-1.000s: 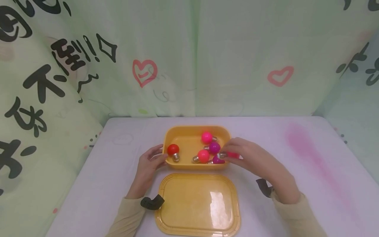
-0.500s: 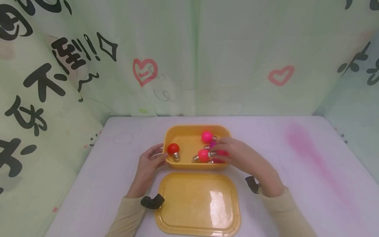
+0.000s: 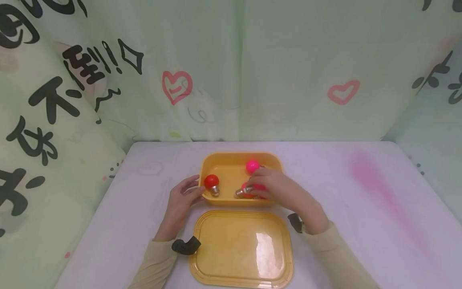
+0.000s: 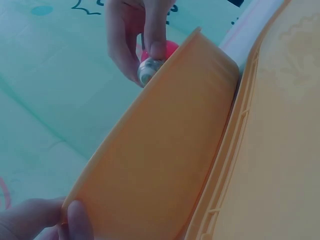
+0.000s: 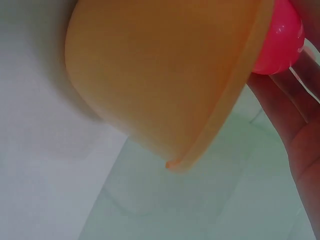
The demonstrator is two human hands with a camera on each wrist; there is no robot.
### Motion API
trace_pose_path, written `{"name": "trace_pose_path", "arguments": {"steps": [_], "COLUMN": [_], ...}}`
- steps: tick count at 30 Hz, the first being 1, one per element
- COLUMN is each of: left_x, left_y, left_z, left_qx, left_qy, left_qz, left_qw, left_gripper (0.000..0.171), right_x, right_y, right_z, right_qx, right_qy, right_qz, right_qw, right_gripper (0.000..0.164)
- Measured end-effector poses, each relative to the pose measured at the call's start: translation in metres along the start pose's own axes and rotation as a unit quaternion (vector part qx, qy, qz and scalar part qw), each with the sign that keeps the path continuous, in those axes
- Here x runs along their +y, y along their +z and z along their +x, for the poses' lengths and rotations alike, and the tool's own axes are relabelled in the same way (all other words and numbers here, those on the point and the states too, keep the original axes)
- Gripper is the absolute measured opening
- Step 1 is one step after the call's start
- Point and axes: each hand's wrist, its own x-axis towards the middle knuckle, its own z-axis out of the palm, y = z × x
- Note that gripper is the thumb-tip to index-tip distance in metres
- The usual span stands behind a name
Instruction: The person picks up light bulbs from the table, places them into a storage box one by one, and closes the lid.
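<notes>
My left hand (image 3: 182, 206) grips the left end of a yellow plastic container (image 3: 227, 202), thumb and fingers at its rim in the left wrist view. Low over the container's right half, my right hand (image 3: 283, 190) holds a pink light bulb (image 5: 282, 40) between thumb and fingers, its silver screw base (image 4: 148, 70) pointing left in the head view. Inside lie a red bulb (image 3: 211, 181) at the left and a bright pink bulb (image 3: 252, 166) at the back. Another pinkish bulb (image 3: 240, 193) is partly covered by my right hand, which hides whatever else lies there.
A yellow lid (image 3: 231, 249) lies flat on the white tabletop (image 3: 343, 241), just in front of the container. Green curtains (image 3: 281, 80) with drawings and writing stand behind and at both sides of the table.
My right hand has moved left over the container with the pink bulb, and now covers the purple bulbs seen before. The left hand and the container have stayed in place.
</notes>
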Motion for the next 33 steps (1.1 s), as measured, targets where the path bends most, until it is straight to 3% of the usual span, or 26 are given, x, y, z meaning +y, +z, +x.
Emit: {"name": "trace_pose_path", "arguments": {"steps": [16,33], "left_x": [0.001,0.0], "left_y": [0.0,0.0], "left_z": [-0.002,0.0], "left_qx": [-0.002,-0.001], "left_qy": [0.004,0.005], "left_qz": [0.002,0.007], "left_qw": [1.0,1.0], "left_gripper": [0.046,0.047], "right_x": [-0.002,-0.002], "right_y": [0.01,0.015], "right_z": [0.013,0.018], "right_qx": [-0.005,-0.013], "right_qy": [0.001,0.017], "right_qz": [-0.019,-0.013], "right_qw": [1.0,1.0], "right_gripper": [0.012,0.018]}}
